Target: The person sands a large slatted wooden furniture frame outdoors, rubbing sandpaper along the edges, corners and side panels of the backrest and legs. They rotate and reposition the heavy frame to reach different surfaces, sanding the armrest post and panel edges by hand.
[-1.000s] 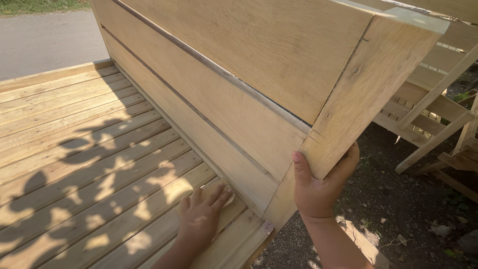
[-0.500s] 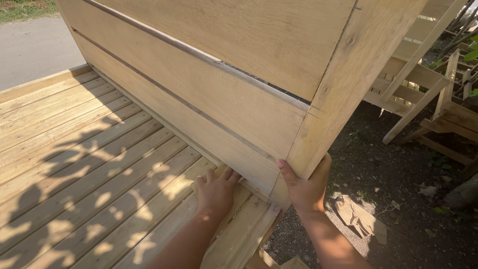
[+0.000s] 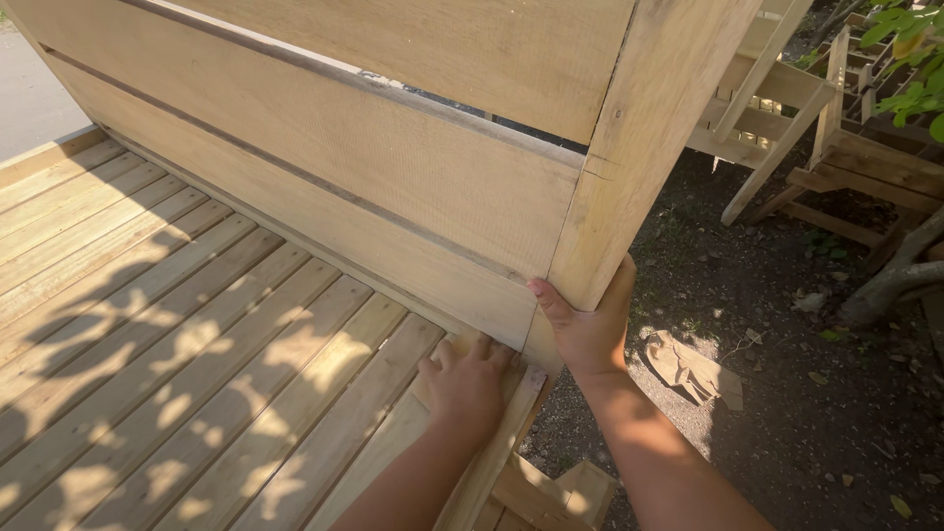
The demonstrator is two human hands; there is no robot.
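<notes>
- Corner work here: big wooden panel (image 3: 324, 187) of wide horizontal boards, standing tilted on the deck (image 3: 167, 354), bottom corner right at the deck's outer edge.
- Right hand (image 3: 588, 329) wrapped around the foot of the corner post (image 3: 639, 167), thumb on the board face, fingers hidden behind the post, so clamped on wood rather than just resting.
- Left hand (image 3: 467, 379) flat and spread on the deck boards, fingertips tucked against the bottom board of the panel. Not gripping anything, more pressing and steadying.
- Best bet for doing this well: keep the lift low and from the post, not from the thin boards, since the post looks like the strongest piece.
- Worth keeping the left fingertips out from under the bottom edge; looks like a pinch spot if the panel drops.
- Probably smart to slide rather than carry, keeping the bottom edge in contact with the deck for control.
- Deck edge very close, with dirt ground (image 3: 787, 393) below and a scrap of cardboard (image 3: 693, 369) lying there, so easy to lose the corner off the side.
- Other timber frames (image 3: 836, 147) stacked well apart on the right, no obstacle to the corner.
- Dappled shade across the deck makes board gaps harder to read.
</notes>
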